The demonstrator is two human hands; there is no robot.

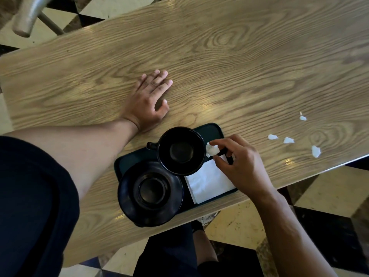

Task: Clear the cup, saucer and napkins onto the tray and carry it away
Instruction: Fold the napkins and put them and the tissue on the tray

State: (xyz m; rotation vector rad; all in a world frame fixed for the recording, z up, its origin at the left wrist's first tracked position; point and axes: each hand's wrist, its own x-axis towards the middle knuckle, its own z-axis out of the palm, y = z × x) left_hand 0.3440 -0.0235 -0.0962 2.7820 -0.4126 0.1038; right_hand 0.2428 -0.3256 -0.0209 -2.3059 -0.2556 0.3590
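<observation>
With cup (pixel 181 150), saucer (pixel 150 190) and folded napkin (pixel 209 180) already on the tray (pixel 211 129), the right hand (pixel 239 166) pinches a crumpled napkin wad (pixel 212 150) over it, apparently to drop it there, while the left hand (pixel 148 98) lies flat and open, bracing on the bench (pixel 239 56); torn scraps (pixel 288 140) wait at the right.

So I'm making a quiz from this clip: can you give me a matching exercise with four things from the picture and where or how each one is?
Things:
1. cup
2. saucer
3. left hand
4. paper scraps

Places or states:
A. lying loose on the bare table, right of the tray
B. flat on the table with fingers spread
C. on the near left part of the tray, overhanging its edge
D. upright on the tray, with the right hand pinching a crumpled napkin beside it

Pairs: 1-D, 2-C, 3-B, 4-A
</observation>
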